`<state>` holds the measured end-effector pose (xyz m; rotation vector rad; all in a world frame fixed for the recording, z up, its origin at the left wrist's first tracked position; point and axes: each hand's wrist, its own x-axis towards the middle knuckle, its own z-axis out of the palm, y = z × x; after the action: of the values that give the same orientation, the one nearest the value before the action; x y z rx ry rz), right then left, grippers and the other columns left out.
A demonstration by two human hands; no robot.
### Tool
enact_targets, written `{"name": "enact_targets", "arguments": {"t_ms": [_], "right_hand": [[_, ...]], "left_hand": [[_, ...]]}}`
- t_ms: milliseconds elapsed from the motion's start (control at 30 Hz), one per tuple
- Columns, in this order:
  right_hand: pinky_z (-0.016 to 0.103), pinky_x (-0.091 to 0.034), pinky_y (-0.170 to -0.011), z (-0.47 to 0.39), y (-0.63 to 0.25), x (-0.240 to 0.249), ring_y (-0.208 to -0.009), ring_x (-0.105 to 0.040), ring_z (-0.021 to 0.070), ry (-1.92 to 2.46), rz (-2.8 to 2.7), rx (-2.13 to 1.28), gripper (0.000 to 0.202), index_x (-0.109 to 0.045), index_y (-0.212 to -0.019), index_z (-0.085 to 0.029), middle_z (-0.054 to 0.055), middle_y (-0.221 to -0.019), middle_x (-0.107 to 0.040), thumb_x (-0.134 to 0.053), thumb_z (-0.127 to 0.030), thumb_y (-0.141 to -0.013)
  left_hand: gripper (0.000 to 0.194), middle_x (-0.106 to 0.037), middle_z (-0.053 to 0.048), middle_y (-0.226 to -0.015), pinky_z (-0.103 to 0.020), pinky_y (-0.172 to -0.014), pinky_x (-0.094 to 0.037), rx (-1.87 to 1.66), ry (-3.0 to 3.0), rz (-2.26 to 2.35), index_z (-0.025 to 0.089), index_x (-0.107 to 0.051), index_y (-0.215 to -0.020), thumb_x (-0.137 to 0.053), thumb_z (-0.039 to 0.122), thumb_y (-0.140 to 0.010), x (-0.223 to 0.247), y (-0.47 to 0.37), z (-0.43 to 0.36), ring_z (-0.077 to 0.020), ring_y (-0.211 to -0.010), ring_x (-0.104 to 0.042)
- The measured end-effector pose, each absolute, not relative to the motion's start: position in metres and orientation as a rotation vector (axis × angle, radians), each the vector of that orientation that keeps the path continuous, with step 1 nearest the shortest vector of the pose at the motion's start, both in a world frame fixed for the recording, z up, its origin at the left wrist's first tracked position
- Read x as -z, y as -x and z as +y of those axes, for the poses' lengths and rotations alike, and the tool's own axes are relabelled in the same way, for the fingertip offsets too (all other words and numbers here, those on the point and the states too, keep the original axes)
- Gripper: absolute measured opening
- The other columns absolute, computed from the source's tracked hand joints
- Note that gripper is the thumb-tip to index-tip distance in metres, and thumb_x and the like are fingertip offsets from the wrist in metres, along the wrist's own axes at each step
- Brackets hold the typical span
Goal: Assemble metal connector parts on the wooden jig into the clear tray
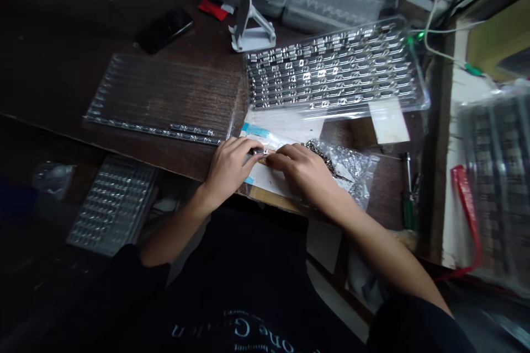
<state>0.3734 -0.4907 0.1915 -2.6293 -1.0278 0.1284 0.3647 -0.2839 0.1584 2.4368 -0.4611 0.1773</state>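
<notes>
The left hand [228, 168] pinches a small connector [260, 151] between thumb and fingers, above white paper [290, 121] near the tabletop's [49, 77] front edge. The right hand [304, 172] is just beside it, fingers bent and close together; whether they grip anything I cannot tell. Near the right hand lies a clear bag [362, 168] of metal parts. Left of the paper, a tray [174, 91] has connectors along its front edge; behind the paper, a fuller tray [423, 96] shows rows of them. On the black shirt [256, 265], "bouquet" and a large "G" are legible; other letters are faint.
</notes>
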Motion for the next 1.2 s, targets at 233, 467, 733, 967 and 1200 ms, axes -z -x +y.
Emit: {"name": "enact_targets", "arguments": {"t_ms": [233,467,733,967,1200], "right_hand": [[0.031,-0.037,-0.066,-0.518,-0.374,-0.213,-0.081,-0.064,0.0222,2.647,-0.916,-0.453,0.018,-0.071,-0.094,-0.018,0.006,-0.092,-0.072,-0.076,-0.033,-0.086],[0.031,-0.034,-0.068,-0.518,-0.371,-0.213,-0.081,-0.064,0.0201,2.66,-0.97,-0.484,0.013,-0.069,-0.094,-0.015,0.009,-0.094,-0.073,-0.056,-0.015,-0.094],[0.03,-0.031,-0.066,-0.523,-0.373,-0.218,-0.081,-0.064,0.0198,2.661,-0.903,-0.488,0.015,-0.069,-0.104,-0.015,0.011,-0.098,-0.073,-0.057,-0.02,-0.096],[0.03,-0.031,-0.064,-0.519,-0.372,-0.213,-0.079,-0.066,0.0204,2.719,-0.952,-0.528,0.016,-0.069,-0.096,-0.014,0.011,-0.094,-0.073,-0.053,-0.017,-0.097],[0.027,-0.042,-0.071,-0.532,-0.377,-0.208,-0.084,-0.069,0.0188,2.494,-0.867,-0.452,0.021,-0.072,-0.106,-0.018,0.008,-0.103,-0.074,-0.055,-0.013,-0.095]], "left_hand": [[0.008,-0.075,-0.004,-0.097,-0.033,-0.084,-0.049,-0.333,-2.288,-0.455,0.02,-0.069,-0.097,-0.068,0.026,-0.093,-0.166,-0.367,-0.304,-0.0199,-0.09,-0.066],[0.006,-0.075,-0.003,-0.093,-0.036,-0.086,-0.048,-0.219,-2.307,-0.541,0.021,-0.071,-0.093,-0.069,0.027,-0.092,-0.166,-0.366,-0.32,-0.0211,-0.093,-0.066],[0.005,-0.076,-0.003,-0.094,-0.037,-0.087,-0.048,-0.192,-2.331,-0.534,0.021,-0.072,-0.091,-0.07,0.026,-0.091,-0.164,-0.367,-0.321,-0.0215,-0.095,-0.067],[0.003,-0.077,-0.003,-0.096,-0.037,-0.087,-0.048,-0.15,-2.343,-0.51,0.022,-0.071,-0.09,-0.071,0.025,-0.09,-0.161,-0.368,-0.321,-0.022,-0.095,-0.067],[0.005,-0.076,-0.004,-0.098,-0.035,-0.086,-0.051,-0.254,-2.233,-0.536,0.02,-0.07,-0.095,-0.066,0.023,-0.094,-0.16,-0.366,-0.319,-0.0205,-0.095,-0.068]]}}
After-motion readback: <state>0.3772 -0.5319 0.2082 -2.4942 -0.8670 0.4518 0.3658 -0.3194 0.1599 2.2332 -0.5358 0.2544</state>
